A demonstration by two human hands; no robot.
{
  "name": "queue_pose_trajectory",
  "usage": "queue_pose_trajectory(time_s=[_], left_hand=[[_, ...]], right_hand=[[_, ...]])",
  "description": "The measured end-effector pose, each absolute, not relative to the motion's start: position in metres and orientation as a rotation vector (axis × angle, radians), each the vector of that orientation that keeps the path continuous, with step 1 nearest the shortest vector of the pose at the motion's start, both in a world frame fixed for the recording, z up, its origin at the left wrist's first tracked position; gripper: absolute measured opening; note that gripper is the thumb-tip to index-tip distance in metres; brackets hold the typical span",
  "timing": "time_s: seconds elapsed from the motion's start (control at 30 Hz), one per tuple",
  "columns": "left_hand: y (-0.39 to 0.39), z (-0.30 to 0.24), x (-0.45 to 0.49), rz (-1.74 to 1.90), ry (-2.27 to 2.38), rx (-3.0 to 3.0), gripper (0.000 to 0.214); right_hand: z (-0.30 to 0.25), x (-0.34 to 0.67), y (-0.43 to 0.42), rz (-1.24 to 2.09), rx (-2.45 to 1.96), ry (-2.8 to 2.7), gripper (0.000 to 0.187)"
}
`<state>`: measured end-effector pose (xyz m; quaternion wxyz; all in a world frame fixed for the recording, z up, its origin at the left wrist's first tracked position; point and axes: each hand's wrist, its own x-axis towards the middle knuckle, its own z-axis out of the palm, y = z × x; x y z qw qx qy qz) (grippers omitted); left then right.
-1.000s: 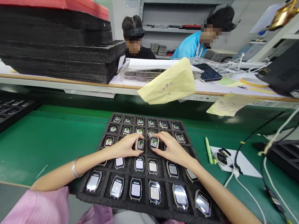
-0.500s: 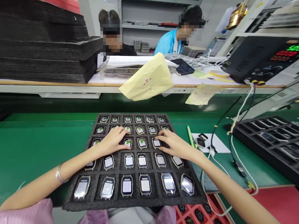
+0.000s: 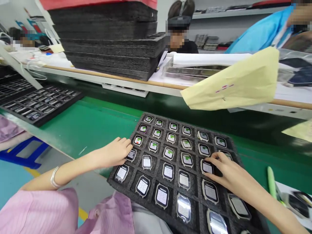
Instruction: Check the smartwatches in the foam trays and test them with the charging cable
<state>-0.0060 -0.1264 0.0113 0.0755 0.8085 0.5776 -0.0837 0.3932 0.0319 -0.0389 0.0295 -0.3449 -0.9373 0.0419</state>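
Watch (image 3: pixel 207 166) sits in a cell of the foam tray (image 3: pixel 151 192), your right hand (image 3: pixel 225 169) with thumb and forefinger at its opposite edges; cannot tell whether they press. Likely light, rigid, slick-faced, easily scratched: take it by the side rims. Your left hand (image 3: pixel 117 151) is at the tray's left edge, fingers bunched, tips hidden, grip unclear. Screen text too small to read.

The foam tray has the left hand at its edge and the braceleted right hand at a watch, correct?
No: the head view shows the bracelet on the left arm. The left hand is at the edge of the foam tray, the right hand at a watch.
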Motion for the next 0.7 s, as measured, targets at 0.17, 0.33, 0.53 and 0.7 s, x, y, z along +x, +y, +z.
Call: queue_pose_trajectory(time_s=[0.17, 0.33, 0.53, 0.7], left_hand=[[-0.129, -0.013, 0.001, -0.221, 1.763, 2.444, 0.026], [-0.119, -0.025, -0.001, -0.080, 1.774, 2.397, 0.030], [-0.112, -0.031, -0.005, 0.198, 1.793, 2.288, 0.026], [-0.108, -0.022, -0.003, 0.589, 1.719, 2.140, 0.031]], right_hand=[[-0.042, 0.392, 0.034, 0.150, -1.128, -2.878, 0.050], [-0.041, 0.392, 0.032, 0.166, -1.137, -2.867, 0.049], [-0.037, 0.390, 0.033, 0.205, -1.123, -2.776, 0.037], [-0.009, 0.388, 0.028, 0.490, -1.215, -2.535, 0.033]])
